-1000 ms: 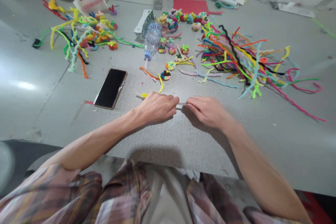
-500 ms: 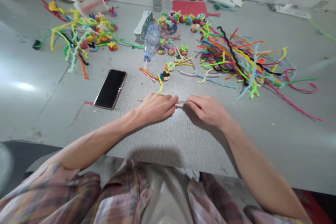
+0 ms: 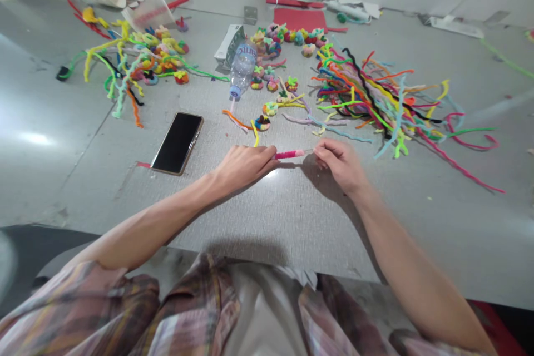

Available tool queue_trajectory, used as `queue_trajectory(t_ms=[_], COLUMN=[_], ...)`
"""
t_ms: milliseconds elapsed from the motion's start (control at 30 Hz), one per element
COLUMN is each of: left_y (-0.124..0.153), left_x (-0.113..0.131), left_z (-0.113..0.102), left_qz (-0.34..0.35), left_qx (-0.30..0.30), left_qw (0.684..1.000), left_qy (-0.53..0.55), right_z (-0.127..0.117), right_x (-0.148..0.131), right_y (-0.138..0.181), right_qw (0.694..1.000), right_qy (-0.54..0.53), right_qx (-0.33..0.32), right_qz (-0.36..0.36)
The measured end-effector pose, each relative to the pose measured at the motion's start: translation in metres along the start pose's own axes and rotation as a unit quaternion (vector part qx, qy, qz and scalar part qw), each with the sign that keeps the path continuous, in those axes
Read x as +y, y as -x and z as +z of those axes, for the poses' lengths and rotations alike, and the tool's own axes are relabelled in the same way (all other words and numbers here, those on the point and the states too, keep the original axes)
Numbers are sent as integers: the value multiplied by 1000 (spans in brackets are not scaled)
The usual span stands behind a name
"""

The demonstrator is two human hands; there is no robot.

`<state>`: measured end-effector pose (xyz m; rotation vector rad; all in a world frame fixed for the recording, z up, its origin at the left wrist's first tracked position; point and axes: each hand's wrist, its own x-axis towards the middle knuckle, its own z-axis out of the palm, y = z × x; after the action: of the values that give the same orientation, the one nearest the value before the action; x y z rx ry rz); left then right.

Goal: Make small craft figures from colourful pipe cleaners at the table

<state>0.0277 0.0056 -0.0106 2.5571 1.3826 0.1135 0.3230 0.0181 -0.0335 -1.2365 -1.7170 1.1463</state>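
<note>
Rod looked bare mid-gap, now pink coil shows, so the wrapped bit's exposed. Left hand has its grip round it; right hand grip, can't tell.

Magenta coil w/ lt-pink end, blk phone, multicol. pipe cleaners

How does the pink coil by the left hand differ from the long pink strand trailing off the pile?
The pink coil is wound around a thin rod; the pink strand runs nearly straight. The coil sticks out of the left hand; the strand lies on the table. The coil has a paler end; the strand looks evenly deep pink. Both share deep pink.
</note>
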Motion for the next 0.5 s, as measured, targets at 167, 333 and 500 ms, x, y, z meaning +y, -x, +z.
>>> queue_trajectory(t_ms=[167, 333, 500], left_y=[2, 1, -1], left_x=[4, 4, 2], left_z=[-1, 0, 2], left_qz=[25, 35, 35], left_qx=[-14, -16, -14], left_qw=[1000, 999, 999], left_qy=[-7, -8, -8], right_z=[10, 13, 12], right_x=[-4, -2, 3], right_y=[4, 5, 3], right_qw=[996, 995, 992], right_qy=[-83, -95, -119], right_qx=[-16, -22, -20], right_qz=[30, 35, 46])
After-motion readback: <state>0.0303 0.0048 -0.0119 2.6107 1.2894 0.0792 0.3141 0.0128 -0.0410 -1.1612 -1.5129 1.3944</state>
